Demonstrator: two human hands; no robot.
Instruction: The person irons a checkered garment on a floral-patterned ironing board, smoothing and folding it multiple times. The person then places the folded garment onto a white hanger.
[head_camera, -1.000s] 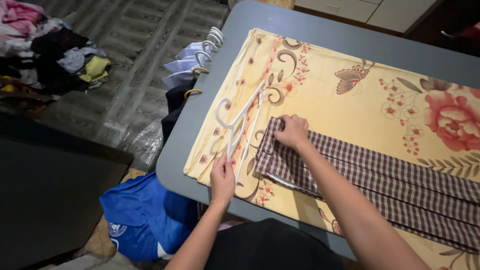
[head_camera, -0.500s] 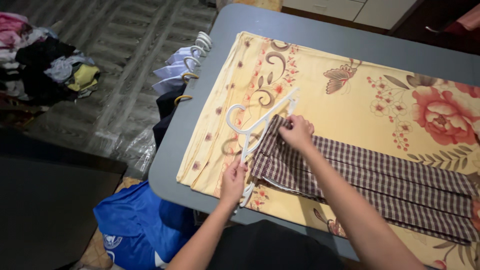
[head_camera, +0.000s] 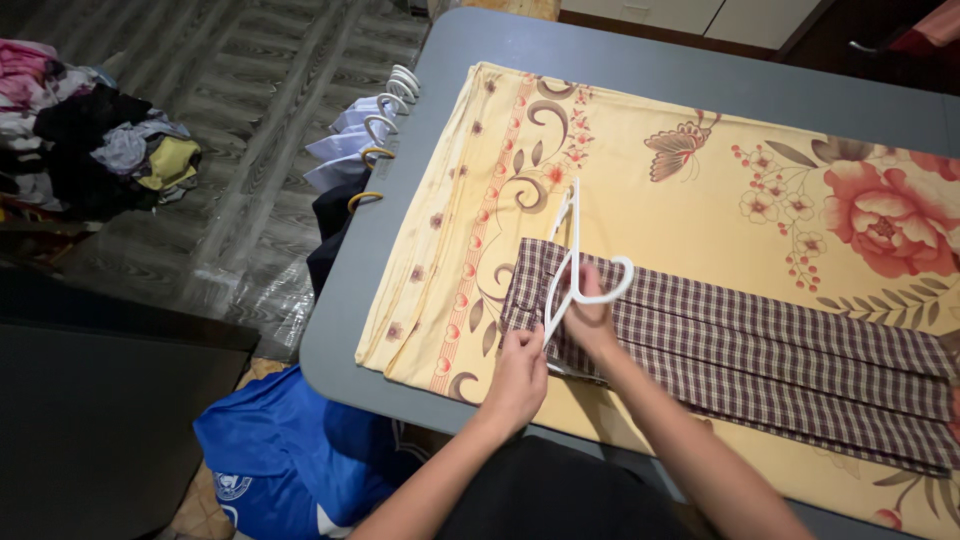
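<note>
A folded brown-and-white checked garment (head_camera: 760, 350) lies across a yellow floral cloth (head_camera: 660, 200) spread on the grey table (head_camera: 640, 70). A white plastic hanger (head_camera: 572, 262) stands tilted over the garment's left end, its hook pointing right. My left hand (head_camera: 518, 372) grips the hanger's lower end at the garment's near left corner. My right hand (head_camera: 590, 318) holds the hanger near its neck and rests on the checked fabric.
Several clothes on hangers (head_camera: 372, 140) hang off the table's left edge. A blue garment (head_camera: 275, 450) lies on the floor below the near corner. A pile of mixed clothes (head_camera: 90, 140) sits at the far left on the wood-pattern floor.
The hanger moved right from the yellow cloth onto the garment's left end and turned, hook now pointing right. My left hand followed right; my right hand shifted from the fabric's top edge to the hanger.
</note>
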